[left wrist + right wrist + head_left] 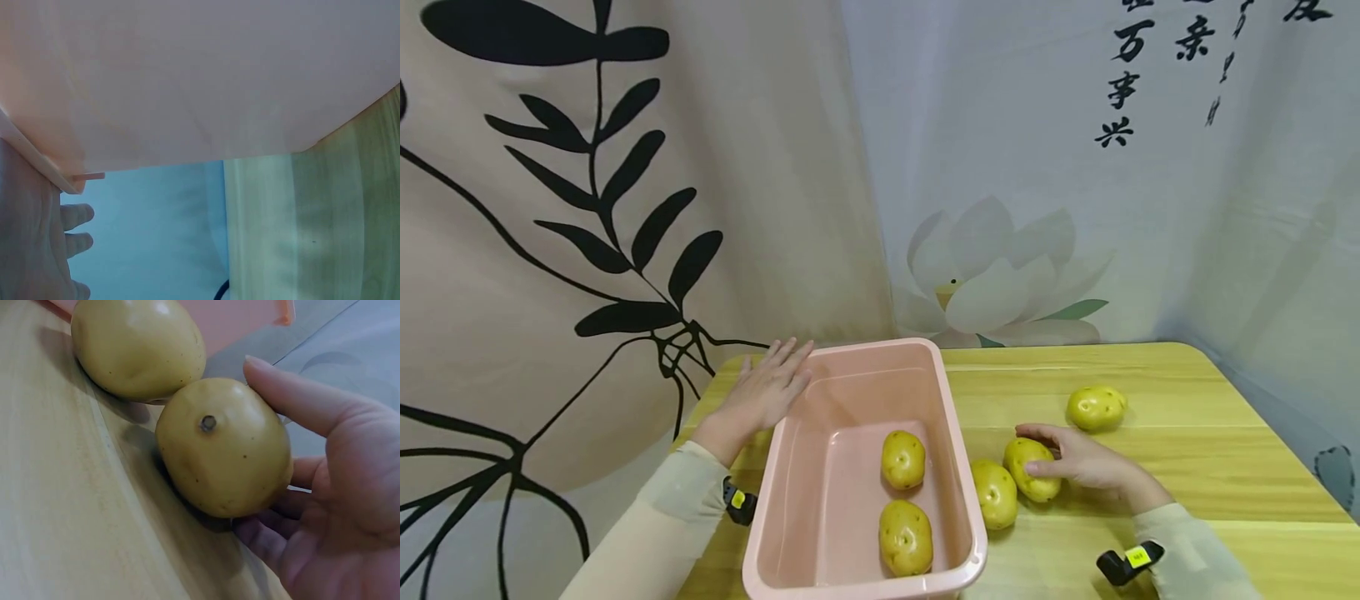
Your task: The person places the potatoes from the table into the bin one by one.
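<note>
A pink plastic basin stands on the table, with one potato and a second, lower potato lying inside. My left hand rests on the basin's far left corner, fingers straight over the rim. To the right of the basin, my right hand grips a yellow potato between thumb and fingers. That potato, its small dark stem mark showing in the right wrist view, lies against another potato beside the basin wall. The left wrist view shows the basin's outer side.
One more potato lies farther back on the right of the wooden table. Behind the table hangs a printed curtain with black leaves, a lotus and writing. The basin stands near the table's left edge.
</note>
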